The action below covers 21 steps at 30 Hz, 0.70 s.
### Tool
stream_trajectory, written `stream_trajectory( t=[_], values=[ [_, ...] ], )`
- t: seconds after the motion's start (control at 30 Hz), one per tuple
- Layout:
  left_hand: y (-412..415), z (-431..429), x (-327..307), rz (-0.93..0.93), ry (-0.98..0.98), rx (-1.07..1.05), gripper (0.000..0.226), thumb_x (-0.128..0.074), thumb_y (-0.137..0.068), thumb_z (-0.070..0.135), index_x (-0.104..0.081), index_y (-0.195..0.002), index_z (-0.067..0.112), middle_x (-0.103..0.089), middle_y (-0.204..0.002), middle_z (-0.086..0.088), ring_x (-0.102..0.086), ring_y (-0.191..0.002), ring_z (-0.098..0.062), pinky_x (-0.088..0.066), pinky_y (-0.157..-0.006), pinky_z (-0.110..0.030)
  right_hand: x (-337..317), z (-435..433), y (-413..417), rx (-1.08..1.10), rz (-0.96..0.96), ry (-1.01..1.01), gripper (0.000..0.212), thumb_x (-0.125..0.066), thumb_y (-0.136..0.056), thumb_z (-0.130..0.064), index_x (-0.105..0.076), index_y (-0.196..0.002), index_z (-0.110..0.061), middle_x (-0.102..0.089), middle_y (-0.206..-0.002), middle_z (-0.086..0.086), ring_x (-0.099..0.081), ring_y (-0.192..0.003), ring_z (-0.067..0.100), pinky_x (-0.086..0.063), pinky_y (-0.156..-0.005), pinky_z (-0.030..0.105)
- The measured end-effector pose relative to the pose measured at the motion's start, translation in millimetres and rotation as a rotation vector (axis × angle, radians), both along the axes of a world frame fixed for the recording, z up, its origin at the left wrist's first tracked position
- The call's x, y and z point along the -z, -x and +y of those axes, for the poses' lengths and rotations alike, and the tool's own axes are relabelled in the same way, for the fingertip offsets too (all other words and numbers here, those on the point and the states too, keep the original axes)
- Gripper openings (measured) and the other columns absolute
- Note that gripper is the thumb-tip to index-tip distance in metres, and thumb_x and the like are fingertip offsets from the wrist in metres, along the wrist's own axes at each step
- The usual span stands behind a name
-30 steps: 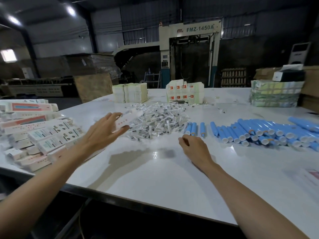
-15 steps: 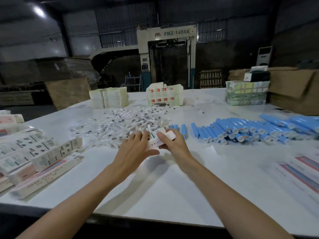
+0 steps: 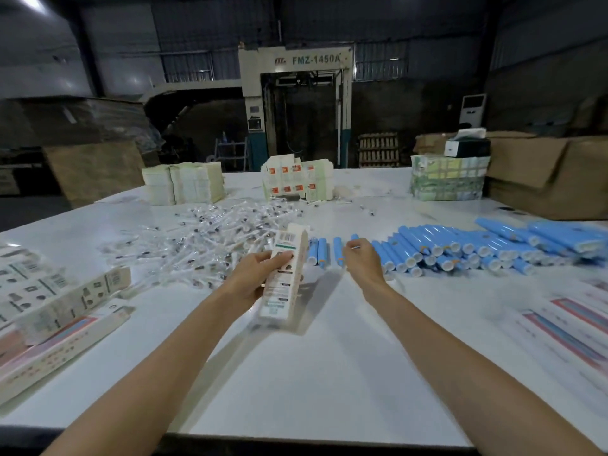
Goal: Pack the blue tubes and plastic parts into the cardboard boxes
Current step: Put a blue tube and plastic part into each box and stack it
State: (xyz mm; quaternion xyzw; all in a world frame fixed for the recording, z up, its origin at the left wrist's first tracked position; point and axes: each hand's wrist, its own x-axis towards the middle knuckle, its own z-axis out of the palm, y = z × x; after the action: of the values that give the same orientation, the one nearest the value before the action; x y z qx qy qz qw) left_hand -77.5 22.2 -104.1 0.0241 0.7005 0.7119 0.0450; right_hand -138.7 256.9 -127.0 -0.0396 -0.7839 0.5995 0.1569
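My left hand (image 3: 253,278) grips a long printed cardboard box (image 3: 285,278), held tilted above the white table (image 3: 329,373) with its open end pointing away. My right hand (image 3: 363,261) hovers just right of it, fingers curled over the nearest blue tubes (image 3: 338,253); whether it holds one is hidden. A long row of blue tubes (image 3: 460,248) stretches to the right. A heap of clear plastic parts (image 3: 210,238) lies behind the box.
Finished printed boxes (image 3: 59,301) are stacked at the left edge. Flat box blanks (image 3: 579,330) lie at the right. Stacks of folded cartons (image 3: 184,182) (image 3: 296,179), a wrapped bundle (image 3: 447,179) and a brown carton (image 3: 552,179) stand at the far side.
My left hand has brought a box from the left pile to the middle and raised it. My right hand has let go of it and moved right to the tubes.
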Motion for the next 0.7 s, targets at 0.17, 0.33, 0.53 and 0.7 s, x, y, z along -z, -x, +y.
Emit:
stream_trajectory(
  t=[0.17, 0.33, 0.53, 0.7],
  values=[
    [11, -12, 20, 0.010, -0.244, -0.106, 0.048, -0.088, -0.083, 0.028, -0.075, -0.126, 0.009, -0.081, -0.111, -0.019, -0.082, -0.093, -0.031, -0.066, -0.069, -0.038, 10, 5, 45, -0.011, 0.007, -0.588, 0.040, -0.047, -0.104, -0.008, -0.053, -0.143, -0.008, -0.055, -0.138, 0.016, -0.051, -0.128, 0.034, -0.044, -0.095, 0.037],
    [18, -23, 28, 0.002, -0.270, -0.135, 0.060, -0.092, -0.078, 0.033, -0.071, -0.130, 0.011, -0.081, -0.112, -0.019, -0.080, -0.102, -0.037, -0.065, -0.078, -0.044, 19, -18, 75, -0.008, -0.030, -0.898, 0.038, -0.048, -0.107, -0.023, -0.056, -0.142, -0.011, -0.049, -0.141, 0.019, -0.046, -0.133, 0.036, -0.043, -0.101, 0.041],
    [19, -22, 26, 0.044, -0.319, -0.106, 0.043, -0.085, -0.091, 0.024, -0.070, -0.130, 0.014, -0.081, -0.113, -0.016, -0.080, -0.103, -0.036, -0.066, -0.086, -0.049, 30, -21, 73, 0.132, 0.058, -1.025, 0.029, -0.053, -0.101, -0.002, -0.054, -0.129, -0.006, -0.063, -0.118, 0.019, -0.059, -0.114, 0.034, -0.047, -0.080, 0.038],
    [10, -15, 20, 0.074, -0.294, -0.065, 0.034, -0.082, -0.094, 0.023, -0.075, -0.126, 0.013, -0.081, -0.113, -0.016, -0.079, -0.106, -0.036, -0.066, -0.090, -0.048, 14, -2, 46, 0.216, 0.164, -0.433, 0.013, -0.065, -0.095, -0.010, -0.062, -0.107, -0.007, -0.067, -0.096, 0.011, -0.063, -0.086, 0.029, -0.049, -0.065, 0.036]
  ],
)
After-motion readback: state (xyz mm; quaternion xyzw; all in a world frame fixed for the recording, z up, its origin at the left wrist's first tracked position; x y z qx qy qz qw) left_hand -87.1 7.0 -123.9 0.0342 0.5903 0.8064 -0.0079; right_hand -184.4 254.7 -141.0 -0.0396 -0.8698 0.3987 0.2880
